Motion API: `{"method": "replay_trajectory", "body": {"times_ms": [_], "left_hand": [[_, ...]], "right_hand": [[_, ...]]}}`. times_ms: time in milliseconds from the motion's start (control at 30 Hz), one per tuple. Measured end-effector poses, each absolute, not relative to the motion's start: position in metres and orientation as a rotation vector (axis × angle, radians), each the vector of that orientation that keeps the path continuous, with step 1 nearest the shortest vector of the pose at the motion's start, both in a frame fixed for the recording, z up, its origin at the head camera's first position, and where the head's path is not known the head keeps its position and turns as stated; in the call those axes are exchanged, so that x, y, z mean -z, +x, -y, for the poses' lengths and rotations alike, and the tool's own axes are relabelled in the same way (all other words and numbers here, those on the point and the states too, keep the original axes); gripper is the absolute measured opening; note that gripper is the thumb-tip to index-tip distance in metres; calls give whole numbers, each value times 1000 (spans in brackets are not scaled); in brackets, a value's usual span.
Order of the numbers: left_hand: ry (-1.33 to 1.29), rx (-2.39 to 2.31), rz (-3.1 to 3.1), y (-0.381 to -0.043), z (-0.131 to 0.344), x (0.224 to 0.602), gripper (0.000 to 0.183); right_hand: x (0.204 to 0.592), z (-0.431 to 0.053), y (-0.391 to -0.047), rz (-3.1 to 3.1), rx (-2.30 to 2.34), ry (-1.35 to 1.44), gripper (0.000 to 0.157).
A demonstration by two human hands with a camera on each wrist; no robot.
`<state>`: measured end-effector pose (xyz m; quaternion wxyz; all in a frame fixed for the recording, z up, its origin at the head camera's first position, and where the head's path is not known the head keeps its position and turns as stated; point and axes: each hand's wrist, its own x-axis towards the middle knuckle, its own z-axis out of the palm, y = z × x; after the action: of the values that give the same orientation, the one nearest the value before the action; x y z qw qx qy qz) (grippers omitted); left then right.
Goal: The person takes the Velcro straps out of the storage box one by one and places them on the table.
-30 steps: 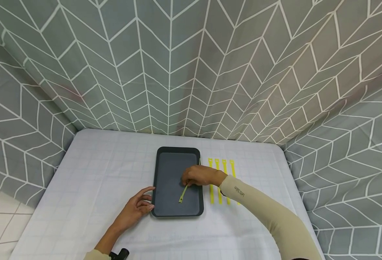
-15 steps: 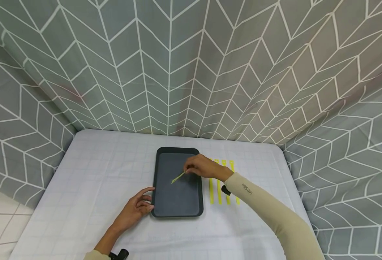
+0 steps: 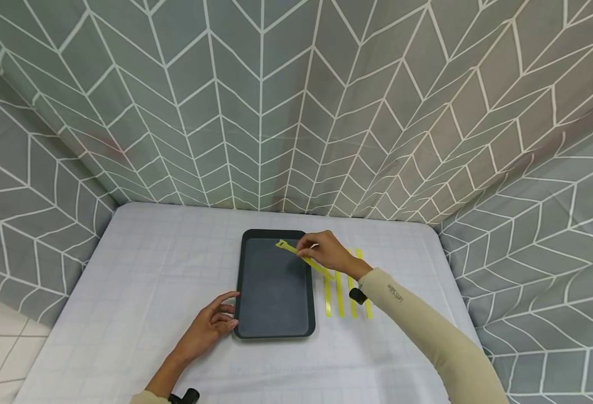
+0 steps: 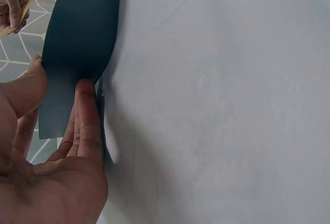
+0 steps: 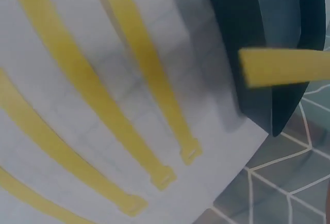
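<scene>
My right hand (image 3: 326, 251) pinches a yellow hook-and-loop cable tie (image 3: 319, 269) over the right rim of a dark grey tray (image 3: 276, 292). The tie's slotted head points left over the tray, and its tail slants down to the right. In the right wrist view, the tail end of the held cable tie (image 5: 286, 68) shows in front of the tray wall. On the tray's left side, my left hand (image 3: 207, 324) touches the rim with relaxed fingers. Up close in the left wrist view, fingertips (image 4: 85, 92) rest against the tray's outer wall (image 4: 82, 33).
Several more yellow cable ties (image 3: 340, 297) lie side by side right of the tray, slotted heads at the far end, partly hidden by the right arm. A white cloth (image 3: 175, 252) covers the table. Grey patterned curtains (image 3: 276, 112) hang behind and on both sides.
My right hand has moved up and right from over the tray to its right rim, carrying the cable tie, which has turned so its head points left. The left hand stays put.
</scene>
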<state>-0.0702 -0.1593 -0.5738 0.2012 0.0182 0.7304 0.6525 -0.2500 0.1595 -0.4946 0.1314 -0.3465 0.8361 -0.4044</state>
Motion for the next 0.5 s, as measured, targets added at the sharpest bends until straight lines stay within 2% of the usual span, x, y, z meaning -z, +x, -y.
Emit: {"method": "replay_trajectory", "body": {"times_ms": [367, 500], "left_hand": [[71, -1828, -2042, -70, 160, 575, 66], [76, -1842, -2033, -71, 161, 573, 67]], "right_hand": [[498, -172, -244, -2543, 1391, -705, 11], [503, -177, -243, -2543, 1482, -476, 16]]}}
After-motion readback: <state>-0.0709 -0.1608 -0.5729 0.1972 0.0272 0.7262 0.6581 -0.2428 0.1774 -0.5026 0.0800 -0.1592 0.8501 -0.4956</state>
